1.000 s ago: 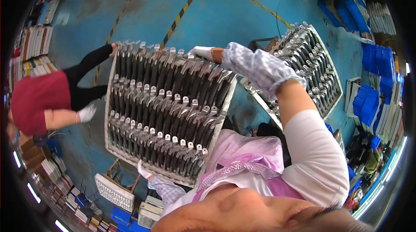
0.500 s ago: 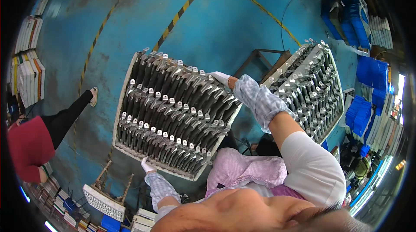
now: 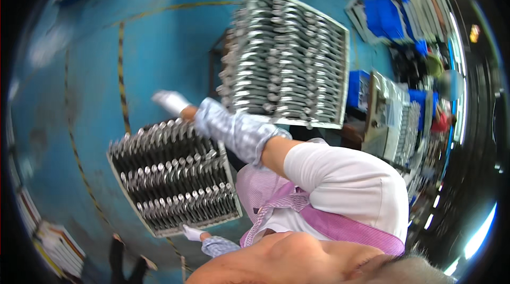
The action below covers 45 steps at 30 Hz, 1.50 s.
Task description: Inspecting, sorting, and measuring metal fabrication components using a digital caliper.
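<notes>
A white tray (image 3: pixel 223 162) filled with rows of dark metal pieces with shiny rounded ends lies tilted in front of me. My left hand (image 3: pixel 193 232), in a white glove, holds this tray's near rim, its fingertips on the edge. My right hand (image 3: pixel 172 102), also white-gloved, is stretched out over the tray's far side, with nothing visible in it. It is blurred, but its fingers look extended. Farther right, a second white tray (image 3: pixel 346 61) stands beside my right arm, packed with rows of similar shiny metal pieces (image 3: pixel 289 56).
A dark metal stand (image 3: pixel 213 66) shows beside the second tray. To the right are a work table (image 3: pixel 376 119), blue bins (image 3: pixel 358 88) and stacked blue and white trays (image 3: pixel 382 18). Another person's legs (image 3: pixel 125 260) are at the lower left. Yellow-black tape (image 3: pixel 122 77) marks the blue floor.
The view has swung right, shifting the held tray left and the second tray into the centre. My right hand has come off the tray's far edge. My left hand stays at the near rim.
</notes>
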Available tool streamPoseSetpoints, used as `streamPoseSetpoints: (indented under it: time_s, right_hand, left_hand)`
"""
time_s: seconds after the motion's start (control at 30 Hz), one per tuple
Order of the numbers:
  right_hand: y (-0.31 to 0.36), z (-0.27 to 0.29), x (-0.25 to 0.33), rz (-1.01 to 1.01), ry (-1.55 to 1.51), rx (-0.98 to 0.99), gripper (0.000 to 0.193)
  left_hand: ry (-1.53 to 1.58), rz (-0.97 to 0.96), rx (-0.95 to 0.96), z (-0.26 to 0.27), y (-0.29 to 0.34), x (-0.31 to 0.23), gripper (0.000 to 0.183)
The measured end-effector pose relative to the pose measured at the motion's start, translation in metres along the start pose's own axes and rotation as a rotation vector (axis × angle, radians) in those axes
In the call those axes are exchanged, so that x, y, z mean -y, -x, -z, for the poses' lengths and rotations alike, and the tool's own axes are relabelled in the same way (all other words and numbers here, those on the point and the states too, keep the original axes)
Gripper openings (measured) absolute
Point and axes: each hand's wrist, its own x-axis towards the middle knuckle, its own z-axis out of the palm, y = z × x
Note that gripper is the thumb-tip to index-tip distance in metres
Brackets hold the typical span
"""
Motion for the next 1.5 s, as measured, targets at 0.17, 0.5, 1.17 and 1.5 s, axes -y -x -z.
streamPoseSetpoints:
  time_s: [0.17,0.5,1.17,1.5]
  right_hand:
    - [0.1,0.118,0.122,0.494,-0.392,-0.088,0.028]
    - [0.577,0.31,0.026,-0.808,-0.27,-0.175,0.032]
    - [0.949,0.136,-0.046,-2.034,0.558,-1.354,0.024]
    - [0.961,0.146,-0.022,-1.772,0.341,-1.367,0.02]
  left_hand:
    - [-0.141,-0.363,0.69,-0.11,0.168,-0.06,0.033]
    - [-0.606,-1.998,1.222,-0.294,0.494,-0.079,0.037]
    - [-1.178,-2.147,0.687,-0.372,0.482,-0.037,0.043]
    - [-0.914,-2.298,1.047,-0.409,0.541,-0.02,0.034]
